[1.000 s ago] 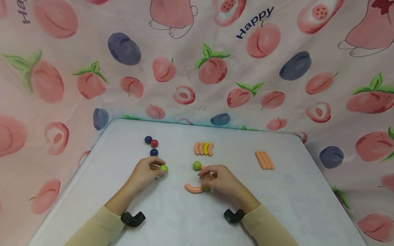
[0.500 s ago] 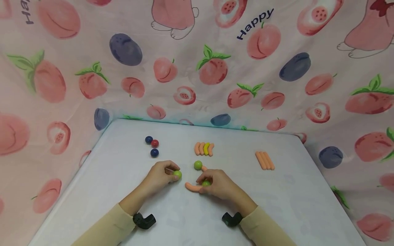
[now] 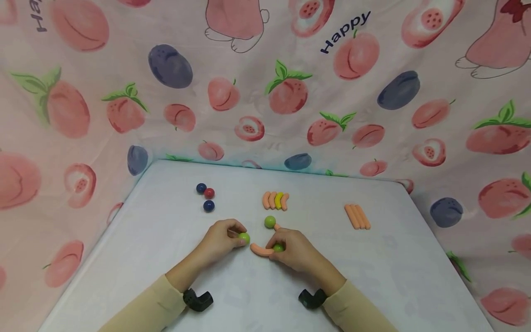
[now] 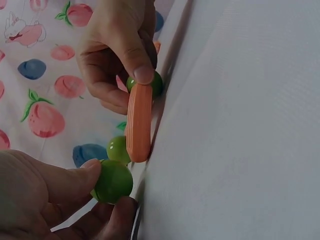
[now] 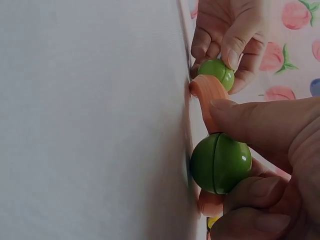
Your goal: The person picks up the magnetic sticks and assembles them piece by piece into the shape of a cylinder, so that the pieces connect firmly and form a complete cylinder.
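My left hand [image 3: 224, 237] pinches a glossy green ball [image 4: 113, 181] between thumb and fingers, just left of a curved orange stick [image 3: 260, 251]. My right hand [image 3: 292, 249] grips a second green ball [image 5: 221, 163], which has a groove round it. Its thumb presses the end of the curved orange stick, which meets that ball and points towards the left hand. Behind the right hand's fingers lies a third green ball [image 3: 270, 222], with another orange stick [image 3: 277, 227] at its side, mostly hidden by the hand.
On the white table [image 3: 373, 276], two blue balls [image 3: 209, 205] and a red ball [image 3: 209, 193] lie at back left. A row of short curved orange sticks [image 3: 266, 200] with one yellow stick [image 3: 279, 201] lies behind the hands. Straight orange sticks [image 3: 357, 216] are at right.
My left hand has come right and slightly nearer with its green ball, up to the curved stick. My right hand's fingers have settled round the second ball and the stick's end.
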`<state>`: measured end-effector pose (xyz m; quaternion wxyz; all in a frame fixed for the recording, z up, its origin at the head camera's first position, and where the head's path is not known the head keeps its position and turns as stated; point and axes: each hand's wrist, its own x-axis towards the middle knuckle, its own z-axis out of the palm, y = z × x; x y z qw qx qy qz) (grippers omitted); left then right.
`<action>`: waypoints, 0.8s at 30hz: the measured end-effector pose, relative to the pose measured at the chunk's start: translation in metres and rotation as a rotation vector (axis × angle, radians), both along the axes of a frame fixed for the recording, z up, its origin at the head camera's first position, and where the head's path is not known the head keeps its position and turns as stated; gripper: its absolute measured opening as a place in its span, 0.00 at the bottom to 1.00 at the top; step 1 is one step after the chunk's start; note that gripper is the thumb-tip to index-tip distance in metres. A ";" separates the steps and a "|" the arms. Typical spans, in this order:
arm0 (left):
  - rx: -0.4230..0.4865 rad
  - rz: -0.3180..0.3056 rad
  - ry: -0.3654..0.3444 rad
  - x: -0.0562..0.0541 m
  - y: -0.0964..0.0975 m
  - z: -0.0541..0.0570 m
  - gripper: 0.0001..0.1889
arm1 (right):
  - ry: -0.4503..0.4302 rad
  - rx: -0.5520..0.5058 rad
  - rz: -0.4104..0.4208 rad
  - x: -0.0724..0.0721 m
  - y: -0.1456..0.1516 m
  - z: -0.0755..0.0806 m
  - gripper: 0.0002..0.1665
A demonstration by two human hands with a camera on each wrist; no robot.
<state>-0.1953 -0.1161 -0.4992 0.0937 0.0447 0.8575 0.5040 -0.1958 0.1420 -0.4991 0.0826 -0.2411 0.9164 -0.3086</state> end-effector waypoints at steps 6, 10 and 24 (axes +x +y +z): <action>-0.029 0.020 0.023 0.002 0.006 0.001 0.08 | 0.013 -0.017 -0.025 0.002 0.000 0.000 0.12; -0.051 0.030 0.027 0.003 0.009 0.001 0.08 | 0.022 -0.035 -0.041 0.003 0.001 0.001 0.12; -0.079 0.087 0.020 0.003 0.011 0.003 0.06 | 0.026 -0.062 -0.047 0.004 0.002 -0.001 0.13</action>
